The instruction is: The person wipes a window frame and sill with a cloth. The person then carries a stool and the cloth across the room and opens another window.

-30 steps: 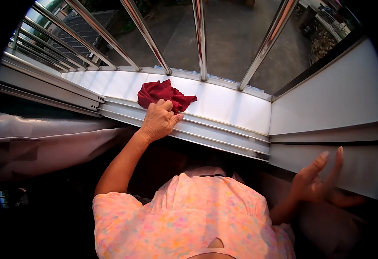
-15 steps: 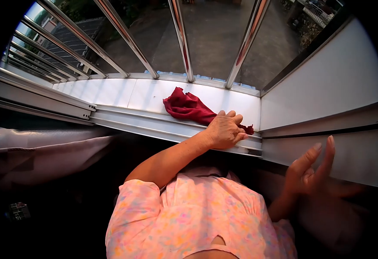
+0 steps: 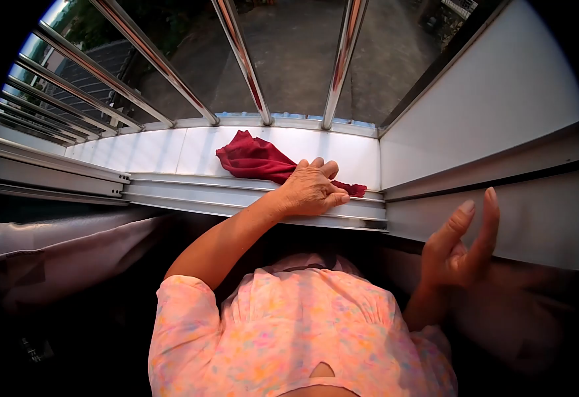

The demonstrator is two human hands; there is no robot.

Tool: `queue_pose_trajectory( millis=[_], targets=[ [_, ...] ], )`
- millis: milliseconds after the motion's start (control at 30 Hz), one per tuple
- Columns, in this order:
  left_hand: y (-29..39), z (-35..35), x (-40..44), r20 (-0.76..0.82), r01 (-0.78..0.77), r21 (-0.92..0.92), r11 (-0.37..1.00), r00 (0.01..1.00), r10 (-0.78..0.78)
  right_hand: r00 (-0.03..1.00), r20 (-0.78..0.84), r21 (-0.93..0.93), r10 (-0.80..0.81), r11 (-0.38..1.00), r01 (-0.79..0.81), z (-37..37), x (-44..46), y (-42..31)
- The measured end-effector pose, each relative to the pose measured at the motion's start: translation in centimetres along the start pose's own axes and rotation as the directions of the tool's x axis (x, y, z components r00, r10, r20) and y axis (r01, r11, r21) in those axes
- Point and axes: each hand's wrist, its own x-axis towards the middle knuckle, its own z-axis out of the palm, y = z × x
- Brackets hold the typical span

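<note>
A dark red cloth (image 3: 256, 159) lies bunched on the white window sill and over the edge of the metal window track (image 3: 197, 193). My left hand (image 3: 310, 188) presses on the cloth over the track, its fingers curled round it; a ragged end of the cloth sticks out to the right of the fingers. On the right, my right hand (image 3: 458, 248) is raised in front of the light side panel, thumb and a finger spread apart, holding nothing. Its other fingers are partly in shadow.
Upright metal bars (image 3: 243, 59) stand along the outer edge of the sill (image 3: 150, 149). A light side panel (image 3: 494, 99) rises at the right. Sliding window frames (image 3: 51, 169) lie at the left, above a pale curtain (image 3: 71, 245).
My left hand moved right along the track with the cloth, then slightly back left in the view. The camera view has shifted too. My right hand keeps its spread pose.
</note>
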Motion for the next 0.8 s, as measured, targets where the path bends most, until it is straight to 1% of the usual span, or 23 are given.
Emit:
queue_pose_trajectory(
  millis=[33,100,167,267,300,333,400,433,467,567,600,700,767,800],
  targets=[
    [0.9,0.4,1.3,0.029,-0.025,0.027,0.999,0.999,0.025,1.0,0.009,-0.005,-0.009,1.0,0.009,-0.1,0.1,0.1],
    [2.4,1.7,3.6,0.026,-0.066,0.082,0.994,0.998,0.064,1.0,0.019,-0.022,-0.012,1.0,0.012,-0.3,0.4,0.3],
    [2.7,2.7,4.7,0.018,-0.072,0.071,0.995,0.997,0.071,0.999,0.033,-0.03,-0.04,0.999,0.041,-0.4,0.5,0.5],
    [2.5,2.6,4.4,-0.005,-0.04,0.013,0.999,0.999,0.04,0.999,0.03,0.034,-0.017,0.999,0.016,-0.3,0.3,0.7],
    [2.6,1.7,3.8,0.004,-0.005,0.07,0.998,1.0,0.004,0.999,0.009,0.037,-0.042,0.998,0.041,-0.1,0.3,0.9],
    [1.9,1.3,3.0,-0.048,0.047,0.058,0.997,0.998,-0.044,0.999,-0.001,0.038,-0.053,0.998,0.053,0.0,0.3,0.9],
    [0.3,-1.2,0.3,-0.003,0.147,0.064,0.987,0.989,-0.147,0.998,-0.011,0.039,-0.06,0.997,0.06,0.0,0.3,0.8],
    [-1.0,-1.6,-1.2,-0.028,0.14,0.119,0.983,0.99,-0.138,0.998,-0.011,0.04,-0.057,0.998,0.058,0.0,0.3,0.8],
    [-2.1,-2.2,-2.6,-0.035,0.167,0.141,0.976,0.986,-0.164,0.998,-0.011,0.041,-0.055,0.998,0.056,0.0,0.3,0.7],
    [-3.2,-4.6,-5.2,0.003,0.343,0.104,0.934,0.939,-0.345,1.0,0.003,0.048,-0.029,0.998,0.029,-0.1,0.2,0.4],
    [-3.4,-4.4,-5.4,0.005,0.342,0.104,0.934,0.939,-0.345,1.0,-0.004,0.059,-0.012,0.998,0.013,0.0,0.2,0.3],
    [-3.2,-3.2,-5.2,-0.017,0.229,0.058,0.972,0.973,-0.229,1.0,-0.017,0.064,0.007,0.998,-0.006,0.1,0.1,0.1],
    [-1.9,-2.3,-3.4,0.042,0.185,0.048,0.982,0.982,-0.187,1.0,-0.02,0.061,0.005,0.998,-0.004,0.1,0.3,0.1],
    [-1.2,-1.5,-2.4,0.029,0.13,0.041,0.991,0.991,-0.131,1.0,0.003,0.053,0.006,0.999,-0.006,-0.1,0.4,0.0]
  ],
)
